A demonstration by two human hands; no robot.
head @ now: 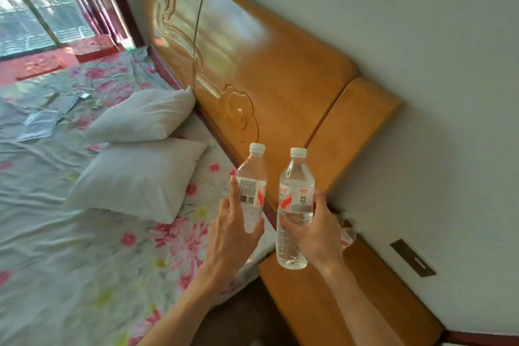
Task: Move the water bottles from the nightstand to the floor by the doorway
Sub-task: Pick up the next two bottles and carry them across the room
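Your left hand [233, 236] pinches the lower body of one water bottle [252, 185] between thumb and fingers, forefinger lying straight up the label. Your right hand [317, 236] wraps the middle of the other bottle [296, 194]. Both are upright, capped and lifted clear above the nightstand [351, 312], the left one out past its bed-side edge. That low left pinch looks the weaker hold: turn sharply and the bottle may tip or slip onto the bed [84, 233] beside the nightstand. The two also ride close enough to knock together.
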